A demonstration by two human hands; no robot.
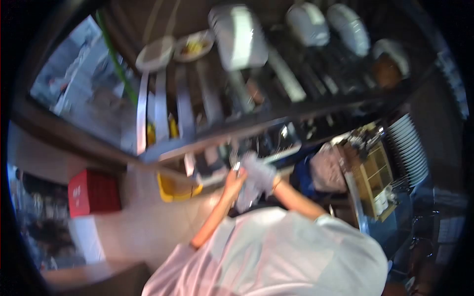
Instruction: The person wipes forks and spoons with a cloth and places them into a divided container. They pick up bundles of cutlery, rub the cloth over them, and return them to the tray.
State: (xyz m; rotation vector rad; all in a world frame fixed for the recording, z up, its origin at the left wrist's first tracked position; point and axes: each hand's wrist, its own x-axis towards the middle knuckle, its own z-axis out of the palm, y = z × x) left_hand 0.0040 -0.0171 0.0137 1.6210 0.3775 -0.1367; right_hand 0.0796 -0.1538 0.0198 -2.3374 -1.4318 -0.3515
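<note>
My left hand (234, 181) is closed around a shiny metal piece of cutlery (237, 166), which points away from me; blur hides its exact kind. Right beside it, a pale grey cloth (249, 185) is bunched around my right hand (269, 180) and hangs below it. The cloth covers most of the fingers on that side. Both hands are close together in front of my chest, below the edge of a slatted shelf (197, 143).
The shelf carries white dishes (239, 37) and a plate with food (193, 47). A yellow bin (177, 190) and a red box (94, 192) stand to the left. On the right are a wooden compartment box (373, 172) and stacked white plates (409, 150).
</note>
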